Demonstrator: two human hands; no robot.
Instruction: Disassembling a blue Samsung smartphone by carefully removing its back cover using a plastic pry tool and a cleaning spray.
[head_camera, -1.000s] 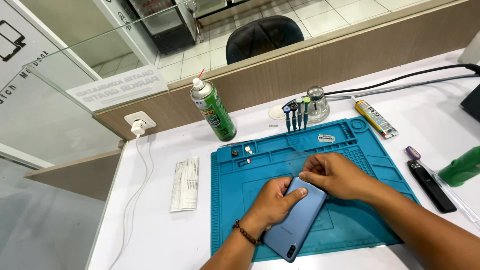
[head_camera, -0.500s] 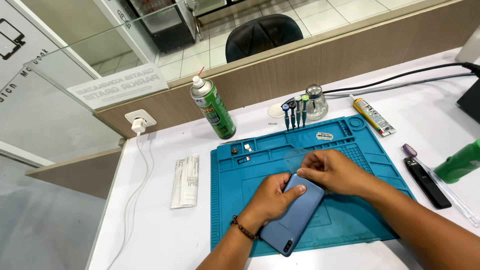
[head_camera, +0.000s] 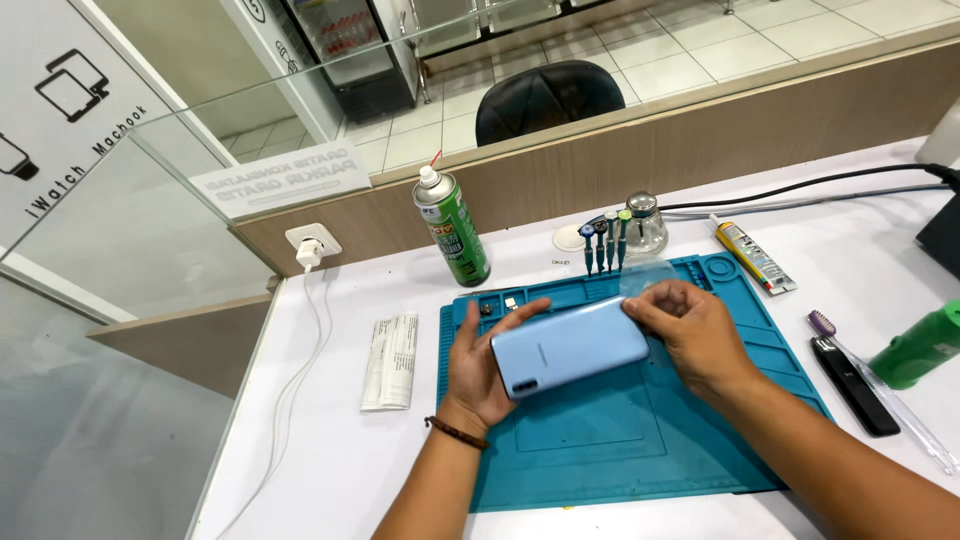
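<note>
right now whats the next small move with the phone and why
Probably lower the phone flat onto the blue mat. Both hands hold it back-up just above the mat, the left hand at one end and the right hand at the other, which also pinches a clear film.

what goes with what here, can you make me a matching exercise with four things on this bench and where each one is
Things:
1. phone
2. spray can
3. folded paper
4. glue tube

Places:
A. on the white table left of the blue mat
B. standing behind the mat's back left corner
C. held over the mat between the left hand and the right hand
D. lying on the table past the mat's back right corner

Pairs: 1-C, 2-B, 3-A, 4-D
</note>
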